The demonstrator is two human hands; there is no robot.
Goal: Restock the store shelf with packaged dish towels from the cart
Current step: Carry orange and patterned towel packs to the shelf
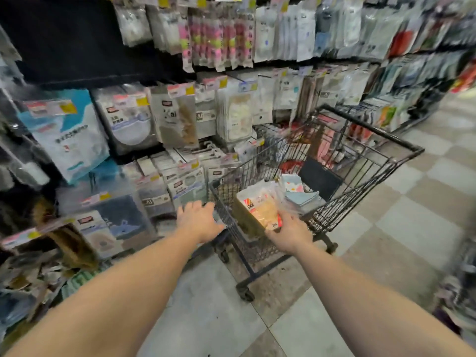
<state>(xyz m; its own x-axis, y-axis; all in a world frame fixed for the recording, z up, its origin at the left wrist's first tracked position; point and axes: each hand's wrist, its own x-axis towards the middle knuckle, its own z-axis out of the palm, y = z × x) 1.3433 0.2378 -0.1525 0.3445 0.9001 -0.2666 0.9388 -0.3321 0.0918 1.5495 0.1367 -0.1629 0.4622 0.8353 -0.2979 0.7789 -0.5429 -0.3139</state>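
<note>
A black wire cart (365, 186) stands in the aisle against the shelf. My right hand (288, 231) grips the lower edge of a clear package holding an orange-yellow dish towel (260, 208), held upright at the cart's near end. More folded pale blue and white towel packs (298, 191) lie in the cart behind it. My left hand (198, 219) is spread open just left of the cart's near corner, holding nothing. The store shelf (164, 140) with hanging packaged goods fills the left and back of the view.
Packaged mats and cloths (69, 135) hang on hooks at several levels. Low stock near the floor at the left (38, 274) juts into the aisle. Checkered floor tiles (412, 228) stretch to the right. Red and pink items (327, 140) sit at the cart's far end.
</note>
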